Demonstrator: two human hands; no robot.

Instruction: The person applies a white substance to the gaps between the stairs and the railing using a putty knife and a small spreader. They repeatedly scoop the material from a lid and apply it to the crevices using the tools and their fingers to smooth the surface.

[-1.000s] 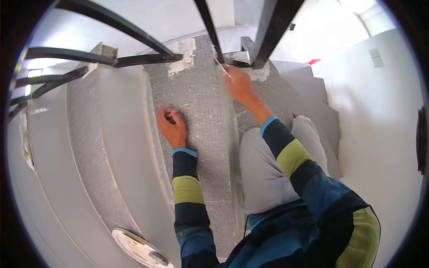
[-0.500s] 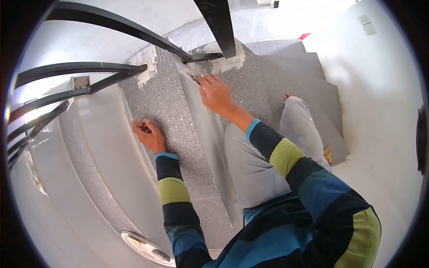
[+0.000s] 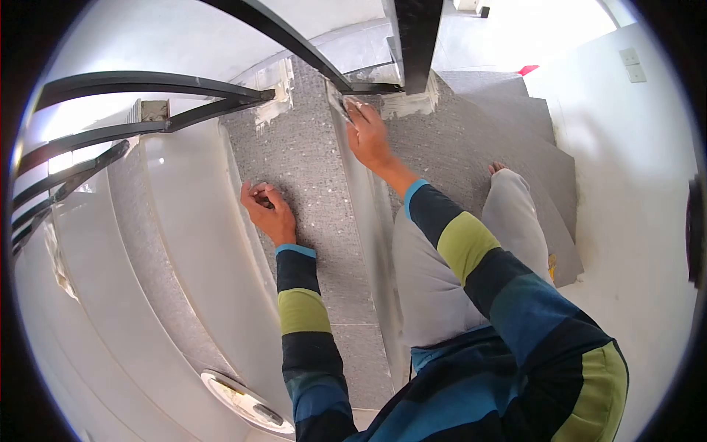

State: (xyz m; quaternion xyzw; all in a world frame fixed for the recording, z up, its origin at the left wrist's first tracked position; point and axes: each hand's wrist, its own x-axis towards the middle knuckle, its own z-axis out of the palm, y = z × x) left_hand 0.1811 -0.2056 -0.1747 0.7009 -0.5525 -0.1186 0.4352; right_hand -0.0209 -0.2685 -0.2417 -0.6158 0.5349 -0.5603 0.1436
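My right hand (image 3: 370,138) is closed on a thin, flat scraper blade (image 3: 340,107), held at the upper edge of the pale riser (image 3: 364,199) just below a black railing post (image 3: 418,44). My left hand (image 3: 269,213) rests on the speckled grey stair tread (image 3: 317,258), its fingers curled in; whatever they hold, if anything, is hidden. Whitish filler (image 3: 274,110) is smeared on the tread around the end of a railing bar, and more filler (image 3: 412,104) surrounds the base of the post.
Black railing bars (image 3: 147,82) cross the upper left. An oval plate with a metal tool (image 3: 247,401) lies on a lower step. A yellow-handled brush (image 3: 551,267) is partly hidden beside my knee. Grey steps (image 3: 515,140) curve along the white wall (image 3: 626,184).
The view has shifted, so the stairs and railing appear further right. My right hand and the blade have moved up along the riser edge towards the post. My left hand stays curled on the tread.
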